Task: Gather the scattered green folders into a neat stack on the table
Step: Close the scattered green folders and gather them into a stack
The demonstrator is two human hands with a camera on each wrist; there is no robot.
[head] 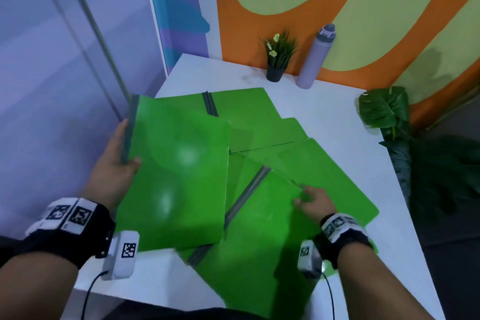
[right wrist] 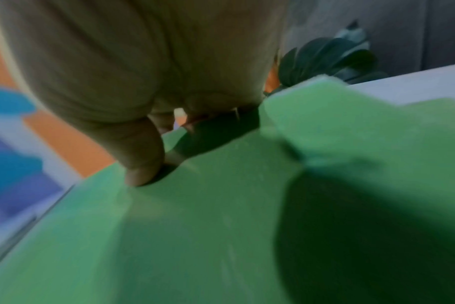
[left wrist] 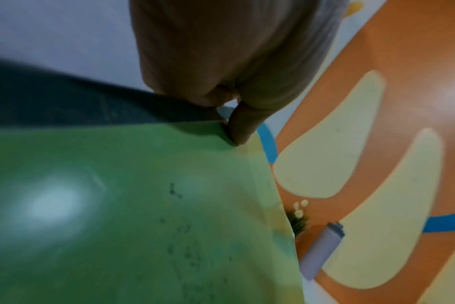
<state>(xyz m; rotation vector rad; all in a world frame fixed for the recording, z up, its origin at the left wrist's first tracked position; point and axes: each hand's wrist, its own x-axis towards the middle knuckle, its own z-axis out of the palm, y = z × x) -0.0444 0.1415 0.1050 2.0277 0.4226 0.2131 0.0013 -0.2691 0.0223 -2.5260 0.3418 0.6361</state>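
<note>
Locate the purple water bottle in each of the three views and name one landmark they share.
Head: purple water bottle stands at the table's far edge, upper centre-right, against the wall.
Left wrist: lower right, just past the held folder's edge.
Right wrist: not in it.
Shared landmark: the orange wall.

- Head view: dim, bluish indoor light; two soft white glare patches sit on the raised green folder (head: pixel 179 176), so the light comes from overhead
- Edges bow outward from the wide lens, most at 9 and 3 o'clock; the right hand (head: pixel 313 201) is smeared by motion
- Left wrist view: murky, with a pale glare spot at 8 o'clock on the folder (left wrist: pixel 143 226); the left hand (left wrist: pixel 229 61) is out of focus
- Right wrist view: heavily blurred throughout, with a deep shadow at 4 o'clock
</note>
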